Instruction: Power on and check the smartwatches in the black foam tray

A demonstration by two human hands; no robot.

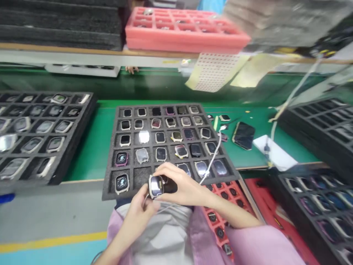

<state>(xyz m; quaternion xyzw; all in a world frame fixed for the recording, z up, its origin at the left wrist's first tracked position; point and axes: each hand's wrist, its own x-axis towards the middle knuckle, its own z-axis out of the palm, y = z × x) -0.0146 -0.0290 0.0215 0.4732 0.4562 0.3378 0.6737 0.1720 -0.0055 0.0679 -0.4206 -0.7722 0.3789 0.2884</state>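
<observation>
Over the near edge of a dark grey foam tray (107, 173), a smartwatch case (156, 186) with a pale frame and a shiny screen is tilted up between my hands. My right hand (182, 186) curves round it from the right, fingers over the top and thumb below. From the lower left, my left hand (141, 209) pinches at the case's edge, a thin white cable by its fingers. Smartwatch cases fill most of the tray's square pockets, some with lit screens; the pocket left of the held one shows bare foam. A white cable (213, 156) crosses the tray's right side.
Another foam tray of watches (52, 176) stands left, more dark trays (311, 116) right. A red foam tray (234, 209) lies below my right arm. A black phone-like object (243, 135) rests on the green mat. Above is a shelf with a pink tray (187, 42); another person's hand (131, 69) shows behind.
</observation>
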